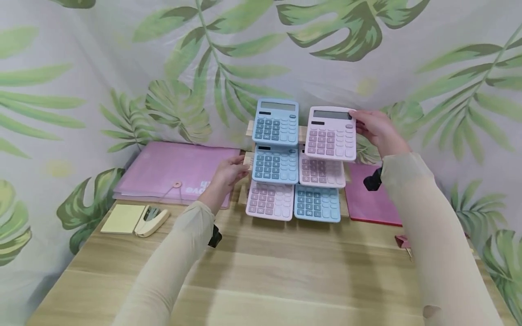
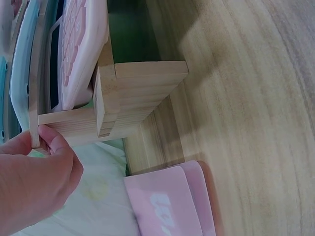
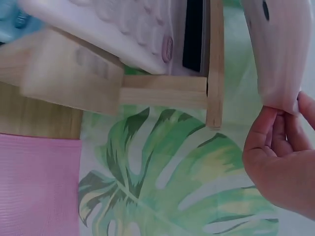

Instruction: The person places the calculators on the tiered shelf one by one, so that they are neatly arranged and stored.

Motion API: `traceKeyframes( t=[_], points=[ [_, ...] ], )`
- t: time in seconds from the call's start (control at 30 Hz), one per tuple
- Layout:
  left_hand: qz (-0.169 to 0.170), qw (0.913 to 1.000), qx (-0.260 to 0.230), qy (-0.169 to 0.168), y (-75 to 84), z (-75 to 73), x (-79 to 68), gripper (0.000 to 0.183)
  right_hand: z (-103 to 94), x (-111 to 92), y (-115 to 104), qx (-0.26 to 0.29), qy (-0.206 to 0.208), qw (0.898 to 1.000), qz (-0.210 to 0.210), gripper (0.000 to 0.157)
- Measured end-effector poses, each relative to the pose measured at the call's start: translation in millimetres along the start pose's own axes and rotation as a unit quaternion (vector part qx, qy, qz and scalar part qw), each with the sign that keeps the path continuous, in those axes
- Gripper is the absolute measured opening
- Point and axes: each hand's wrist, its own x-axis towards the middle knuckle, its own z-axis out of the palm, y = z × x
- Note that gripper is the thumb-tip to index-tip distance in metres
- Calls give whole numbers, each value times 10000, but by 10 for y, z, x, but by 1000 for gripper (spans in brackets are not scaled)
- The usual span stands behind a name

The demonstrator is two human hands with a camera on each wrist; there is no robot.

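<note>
A tiered wooden rack (image 2: 147,78) stands at the back of the table and bears pink and blue calculators in rows. My right hand (image 1: 377,129) pinches the upper right corner of a pink calculator (image 1: 340,138) at the top right. In the right wrist view this pink calculator (image 3: 280,49) is apart from the rack's wooden edge. Left of it, a blue calculator (image 1: 285,124) leans on the top tier. My left hand (image 1: 230,172) pinches the left end of a rack board, thumb and finger also seen on the wood in the left wrist view. Lower calculators are partly covered by those above.
A pink folder (image 1: 163,167) lies back left; yellow sticky notes (image 1: 122,218) and a cream stapler (image 1: 152,224) sit before it. Right of the rack are another pink folder (image 1: 371,203) and a dark pink binder clip (image 1: 401,241). A leaf-patterned cloth (image 1: 122,54) hangs behind the table.
</note>
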Motion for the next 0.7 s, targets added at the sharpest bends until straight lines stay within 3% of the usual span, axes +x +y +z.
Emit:
traceKeyframes(
  t=[0.23,0.4,0.5,0.6,0.7],
  points=[
    [-50,9999,-57,-89,-60,122,-84,57,-119,138,17,262,54,9993,275,7],
    [-40,9997,-124,-196,-73,203,-122,57,-211,152,49,105,261,9987,417,11],
    [-21,9996,-141,-238,-66,227,-138,57,-210,167,93,-29,477,9986,226,11],
    [-40,9998,-87,-195,-65,234,-139,57,-159,200,156,-449,807,9956,-149,33],
    [-57,9998,186,-108,-76,225,-122,56,-119,242,199,-1110,1236,9848,-499,47]
  ],
)
